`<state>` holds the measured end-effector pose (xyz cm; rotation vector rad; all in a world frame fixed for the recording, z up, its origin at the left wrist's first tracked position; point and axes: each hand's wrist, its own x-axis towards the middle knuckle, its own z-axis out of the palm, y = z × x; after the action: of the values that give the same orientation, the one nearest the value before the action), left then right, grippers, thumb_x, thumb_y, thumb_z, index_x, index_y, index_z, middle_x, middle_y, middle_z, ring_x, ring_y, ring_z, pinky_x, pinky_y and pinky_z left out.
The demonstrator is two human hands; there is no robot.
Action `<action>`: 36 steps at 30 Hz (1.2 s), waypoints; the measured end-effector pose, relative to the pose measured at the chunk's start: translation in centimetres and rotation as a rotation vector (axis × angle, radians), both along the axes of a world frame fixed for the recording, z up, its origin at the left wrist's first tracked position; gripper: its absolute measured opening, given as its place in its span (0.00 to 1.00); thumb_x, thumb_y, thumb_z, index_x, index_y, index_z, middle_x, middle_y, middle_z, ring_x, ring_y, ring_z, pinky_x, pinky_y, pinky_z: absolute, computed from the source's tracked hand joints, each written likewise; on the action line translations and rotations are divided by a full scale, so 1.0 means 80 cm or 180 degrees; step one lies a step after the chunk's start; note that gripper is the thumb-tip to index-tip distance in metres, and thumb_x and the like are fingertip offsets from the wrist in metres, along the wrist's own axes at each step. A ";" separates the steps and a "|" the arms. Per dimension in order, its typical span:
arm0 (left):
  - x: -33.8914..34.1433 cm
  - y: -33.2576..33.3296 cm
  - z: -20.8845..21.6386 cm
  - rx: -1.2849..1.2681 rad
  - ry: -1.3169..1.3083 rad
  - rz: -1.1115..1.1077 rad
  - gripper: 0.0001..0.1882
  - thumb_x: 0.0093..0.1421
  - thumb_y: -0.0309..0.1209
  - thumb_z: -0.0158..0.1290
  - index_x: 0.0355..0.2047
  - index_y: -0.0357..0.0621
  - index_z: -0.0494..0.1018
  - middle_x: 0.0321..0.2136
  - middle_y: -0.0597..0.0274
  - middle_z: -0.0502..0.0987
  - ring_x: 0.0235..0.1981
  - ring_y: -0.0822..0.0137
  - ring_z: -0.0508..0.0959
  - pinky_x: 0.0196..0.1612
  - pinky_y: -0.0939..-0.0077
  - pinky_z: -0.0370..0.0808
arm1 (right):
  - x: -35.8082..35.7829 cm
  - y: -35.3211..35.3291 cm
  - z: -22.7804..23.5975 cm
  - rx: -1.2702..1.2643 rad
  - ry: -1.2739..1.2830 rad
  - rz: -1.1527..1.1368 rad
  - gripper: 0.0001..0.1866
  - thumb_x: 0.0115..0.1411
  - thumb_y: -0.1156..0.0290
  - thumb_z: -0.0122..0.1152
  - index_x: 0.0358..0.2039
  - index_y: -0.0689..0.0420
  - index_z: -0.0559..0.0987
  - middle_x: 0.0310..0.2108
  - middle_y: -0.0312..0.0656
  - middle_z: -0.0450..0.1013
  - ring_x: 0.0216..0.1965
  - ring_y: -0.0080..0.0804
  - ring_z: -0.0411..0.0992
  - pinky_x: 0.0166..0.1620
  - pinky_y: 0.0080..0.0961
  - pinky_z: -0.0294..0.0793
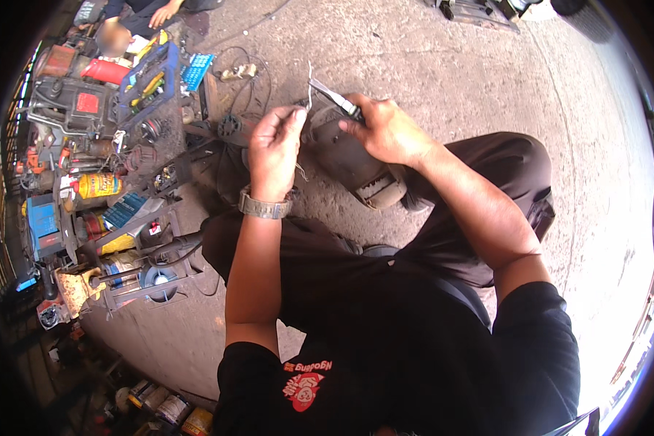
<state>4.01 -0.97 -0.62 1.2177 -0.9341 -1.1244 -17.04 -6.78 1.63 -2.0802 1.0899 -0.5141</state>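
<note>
My left hand (277, 142), a watch on its wrist, is closed with thumb and fingers pinched on a thin whitish wire-like strand (310, 91). The strand's upper end sticks up, and a few frayed ends hang below the palm. My right hand (392, 131) grips the dark handle of a pointed silver tool (333, 96). The tool's tip points up and left, right beside the strand; I cannot tell whether they touch. Whether it is a knife or pliers is unclear. Under both hands lies a dark, curved, shell-like piece (352, 163) on the concrete.
To the left, tools crowd the floor: an open blue case (149, 81), a yellow bottle (100, 184), a grey machine (69, 102) and a metal frame (134, 291). A dark cable (251, 83) loops near the case. Another person's hand (166, 13) shows at top left.
</note>
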 end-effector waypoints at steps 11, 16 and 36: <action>0.007 0.002 -0.007 0.0631 0.0756 0.0260 0.08 0.68 0.30 0.56 0.36 0.37 0.79 0.23 0.67 0.75 0.22 0.75 0.71 0.28 0.80 0.69 | 0.004 0.001 -0.023 -0.0623 -0.0082 0.0076 0.26 0.65 0.68 0.61 0.63 0.51 0.71 0.40 0.56 0.79 0.43 0.56 0.79 0.46 0.43 0.79; 0.009 0.003 0.000 0.0792 0.1113 0.0262 0.09 0.68 0.31 0.55 0.37 0.36 0.78 0.23 0.66 0.73 0.22 0.74 0.69 0.28 0.79 0.66 | 0.008 -0.002 -0.022 -0.0700 -0.0253 0.0123 0.26 0.65 0.66 0.60 0.63 0.53 0.69 0.41 0.59 0.78 0.43 0.59 0.78 0.47 0.49 0.78; 0.021 0.009 0.004 0.0921 0.0920 0.0242 0.09 0.70 0.30 0.54 0.37 0.37 0.78 0.24 0.65 0.75 0.16 0.79 0.67 0.20 0.81 0.62 | 0.005 0.007 -0.015 -0.0716 0.0043 0.0102 0.30 0.63 0.70 0.61 0.66 0.54 0.67 0.46 0.57 0.75 0.46 0.61 0.76 0.48 0.48 0.77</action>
<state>5.72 -0.28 -0.31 1.2667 -0.5143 -1.3645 -16.62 -6.18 0.45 -2.2943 1.0448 -0.6324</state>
